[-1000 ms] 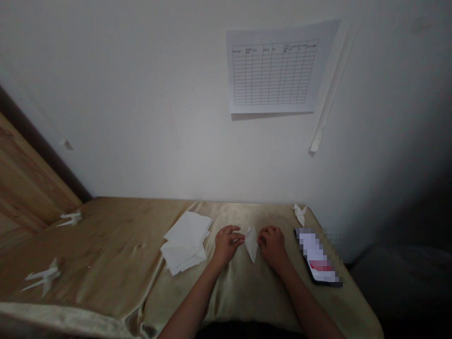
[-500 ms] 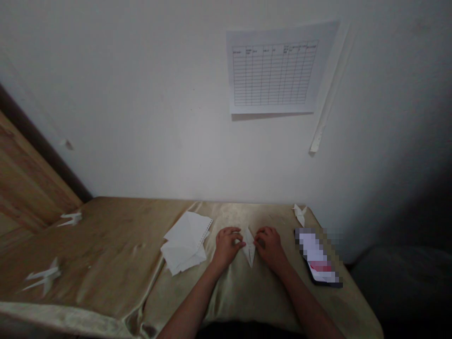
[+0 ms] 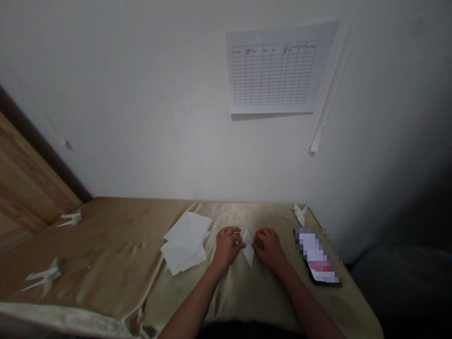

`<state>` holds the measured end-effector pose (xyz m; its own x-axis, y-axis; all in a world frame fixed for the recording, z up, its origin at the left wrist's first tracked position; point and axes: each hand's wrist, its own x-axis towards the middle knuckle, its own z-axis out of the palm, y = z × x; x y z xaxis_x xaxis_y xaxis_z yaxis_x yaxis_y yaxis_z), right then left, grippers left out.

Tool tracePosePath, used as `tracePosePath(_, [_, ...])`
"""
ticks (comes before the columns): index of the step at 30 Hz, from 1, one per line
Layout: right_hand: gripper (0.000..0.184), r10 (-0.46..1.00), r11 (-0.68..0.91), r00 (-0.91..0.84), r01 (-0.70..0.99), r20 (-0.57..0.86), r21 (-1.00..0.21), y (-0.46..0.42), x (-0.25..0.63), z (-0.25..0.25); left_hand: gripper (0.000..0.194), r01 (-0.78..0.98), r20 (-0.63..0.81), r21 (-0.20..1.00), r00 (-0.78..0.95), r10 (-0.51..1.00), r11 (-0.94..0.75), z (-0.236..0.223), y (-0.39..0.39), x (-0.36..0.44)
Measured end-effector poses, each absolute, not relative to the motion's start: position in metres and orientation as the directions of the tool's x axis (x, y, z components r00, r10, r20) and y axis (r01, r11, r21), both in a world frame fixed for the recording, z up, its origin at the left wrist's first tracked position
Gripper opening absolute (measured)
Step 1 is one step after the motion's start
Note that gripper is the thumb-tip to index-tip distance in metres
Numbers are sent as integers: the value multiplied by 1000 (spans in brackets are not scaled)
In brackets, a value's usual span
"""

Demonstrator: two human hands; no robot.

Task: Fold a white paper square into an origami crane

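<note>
A small white folded paper (image 3: 248, 252), shaped like a narrow diamond, lies on the gold cloth between my hands. My left hand (image 3: 228, 245) pinches its left corner between thumb and curled fingers. On the opposite side, my right hand (image 3: 269, 244) grips the right corner the same way. Faint crease lines show on the paper's face. A pile of loose white paper sheets (image 3: 187, 240), one with a perforated edge, sits to the left of my left hand. Right of my right hand lies a phone (image 3: 319, 263) with its lit screen blurred out.
Folded paper cranes lie at the far left (image 3: 71, 218) and near left (image 3: 45, 278) of the cloth-covered table (image 3: 106, 245). Another folded paper piece (image 3: 300, 214) rests beyond the phone. A printed table sheet (image 3: 273, 75) hangs on the wall behind.
The diamond-shaped paper looks slightly wider and flatter, its face turned more toward me. Both hands have stayed almost in place at its sides.
</note>
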<state>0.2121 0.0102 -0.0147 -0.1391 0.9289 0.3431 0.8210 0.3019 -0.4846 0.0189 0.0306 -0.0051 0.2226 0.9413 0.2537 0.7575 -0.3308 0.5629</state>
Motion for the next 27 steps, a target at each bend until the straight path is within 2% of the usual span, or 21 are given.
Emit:
tracePosePath(3, [9,931,297,-147,837,334,-459,8,210,-14,12,761,279,538,244,929,-362,-6,30,19])
tracePosePath(9, [36,911,346,-215,862,351,-371,2,205,-14,11,764,272,517,282,920,-387,-7,30,18])
tracePosePath(21, [41,925,302,-186,889,331,-344,3,200,-15,12,760,251,529,284,925,-377,-4,30,15])
tracePosePath(27, [49,935,313,-211,868,285,-384,2,204,-9,14,774,249,512,282,927,-373,-8,33,13])
